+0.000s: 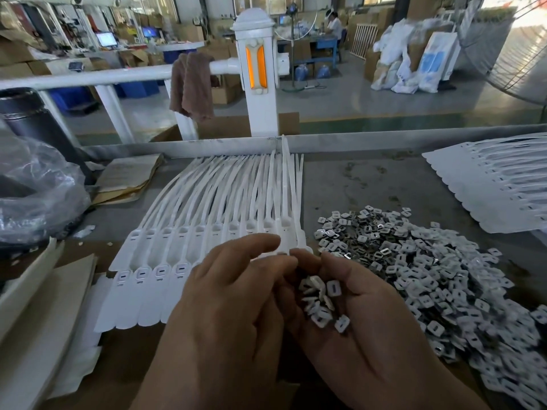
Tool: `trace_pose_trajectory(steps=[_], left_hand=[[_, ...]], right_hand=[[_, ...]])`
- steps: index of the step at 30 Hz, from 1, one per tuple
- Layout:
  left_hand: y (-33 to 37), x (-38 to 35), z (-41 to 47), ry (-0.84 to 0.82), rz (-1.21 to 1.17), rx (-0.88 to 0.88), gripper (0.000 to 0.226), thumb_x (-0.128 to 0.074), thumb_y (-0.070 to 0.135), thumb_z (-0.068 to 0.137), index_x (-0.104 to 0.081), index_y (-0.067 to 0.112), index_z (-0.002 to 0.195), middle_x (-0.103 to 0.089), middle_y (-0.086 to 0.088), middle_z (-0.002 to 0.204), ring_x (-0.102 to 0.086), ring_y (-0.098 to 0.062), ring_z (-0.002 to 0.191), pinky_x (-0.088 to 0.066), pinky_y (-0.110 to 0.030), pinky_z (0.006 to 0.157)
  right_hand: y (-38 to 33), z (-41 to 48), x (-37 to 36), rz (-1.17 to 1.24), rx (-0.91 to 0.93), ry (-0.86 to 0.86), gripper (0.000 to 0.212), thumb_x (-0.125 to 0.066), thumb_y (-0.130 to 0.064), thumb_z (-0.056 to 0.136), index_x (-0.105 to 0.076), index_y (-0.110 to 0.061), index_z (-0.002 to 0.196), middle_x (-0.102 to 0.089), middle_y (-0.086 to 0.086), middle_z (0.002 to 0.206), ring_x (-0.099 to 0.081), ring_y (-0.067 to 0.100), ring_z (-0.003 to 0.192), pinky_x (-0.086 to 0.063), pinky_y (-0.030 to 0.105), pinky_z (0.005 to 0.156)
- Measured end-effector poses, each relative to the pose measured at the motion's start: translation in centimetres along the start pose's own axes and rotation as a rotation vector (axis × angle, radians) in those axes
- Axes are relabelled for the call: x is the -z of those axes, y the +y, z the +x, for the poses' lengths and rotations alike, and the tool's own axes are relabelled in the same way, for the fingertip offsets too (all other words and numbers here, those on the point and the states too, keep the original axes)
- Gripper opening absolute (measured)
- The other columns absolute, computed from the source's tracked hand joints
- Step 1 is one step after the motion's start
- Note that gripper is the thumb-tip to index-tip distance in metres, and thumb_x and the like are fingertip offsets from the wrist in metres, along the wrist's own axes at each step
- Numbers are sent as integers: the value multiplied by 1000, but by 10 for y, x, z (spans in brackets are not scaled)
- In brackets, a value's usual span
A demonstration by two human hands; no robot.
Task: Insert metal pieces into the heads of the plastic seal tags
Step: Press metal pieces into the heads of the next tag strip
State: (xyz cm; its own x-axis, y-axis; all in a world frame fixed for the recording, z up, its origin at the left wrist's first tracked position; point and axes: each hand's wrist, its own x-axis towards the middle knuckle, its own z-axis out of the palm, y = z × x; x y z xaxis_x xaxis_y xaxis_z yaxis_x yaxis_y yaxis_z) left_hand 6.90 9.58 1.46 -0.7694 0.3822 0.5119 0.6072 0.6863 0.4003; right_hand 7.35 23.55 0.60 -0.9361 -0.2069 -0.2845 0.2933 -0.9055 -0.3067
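Right hand [355,321] is cupped around a handful of pieces [322,303]. Left hand [231,294] has its fingertips bunched against the right's, and I can't tell if it's got one pinched. Tags [177,250] lie in a row mid tabletop [370,179], heads toward the near edge, with the pile [414,261] on their right. My tip: feed one piece at a time, square it to the head and press flat so it seats.

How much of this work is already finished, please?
Done, seemingly: the four leftmost heads of the tag strip show slotted inserts. In hand: the right hand cups metal pieces; the left hand reaches in. Left: heads hidden under hands, another strip, a large pile.
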Motion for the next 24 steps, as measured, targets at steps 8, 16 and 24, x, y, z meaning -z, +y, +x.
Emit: trace_pose_trajectory(steps=[8, 16, 24], left_hand=[[3, -17, 9, -40, 144, -63, 35, -47, 42, 85, -74, 28, 102, -63, 1, 123, -62, -23, 109, -54, -47, 79], [-1, -19, 9, -59, -86, 22, 13, -57, 44, 74, -65, 34, 79, -60, 18, 117, -62, -5, 98, -54, -35, 75], [-1, -22, 8, -12, -95, 21, 19, -50, 44, 75, -65, 34, 81, -61, 19, 116, -62, -3, 101, -56, -38, 74]], right_hand=[[3, 3, 7, 62, -103, 25, 38, -66, -17, 67, -74, 6, 96, -70, 20, 92, -69, 29, 80, -54, 35, 80], [6, 2, 4, 75, -76, -20, 29, -58, -17, 70, -76, 5, 71, -69, 20, 70, -72, 29, 60, -60, 36, 58], [8, 4, 8, -6, -62, 10, 35, -64, -12, 58, -75, 9, 84, -71, 27, 87, -73, 36, 71, -62, 43, 65]])
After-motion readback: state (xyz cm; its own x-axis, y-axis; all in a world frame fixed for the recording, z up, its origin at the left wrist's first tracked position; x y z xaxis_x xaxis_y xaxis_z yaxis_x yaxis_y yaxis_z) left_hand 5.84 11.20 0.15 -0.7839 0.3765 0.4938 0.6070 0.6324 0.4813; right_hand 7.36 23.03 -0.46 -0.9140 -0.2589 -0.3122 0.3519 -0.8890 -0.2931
